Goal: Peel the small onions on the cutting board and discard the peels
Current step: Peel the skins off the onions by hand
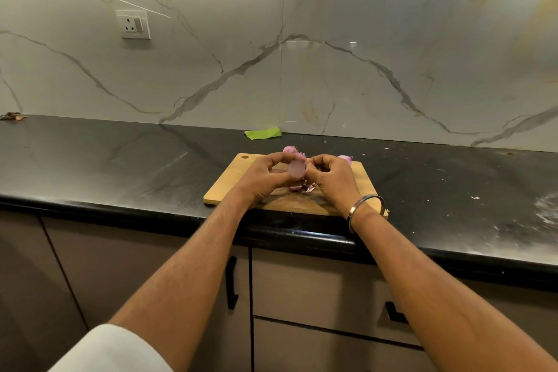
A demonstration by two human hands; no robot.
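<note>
Both hands are up over the wooden cutting board (229,184), and the left hand (265,177) has its grip curled round a small pinkish onion (296,171), cut face turned toward the camera. The right hand (330,177) sits just beside it, fingers bent in at the onion's edge; the grip looks like a pinch there, though whether it has peel I cannot tell. A metal bangle (365,211) rides that right wrist.

On the board beneath the hands lie scraps of purple peel (308,188). Two more onions peek out behind the hands at the board's far edge, one behind the left hand (290,150), one behind the right (345,159).

The board lies on a black table (120,166), dusted with pale specks to the right. A green scrap (262,133) lies at the foot of the marble-veined wall (362,54), which carries a white socket (133,24). Cabinet fronts with black handles (232,282) run below.
</note>
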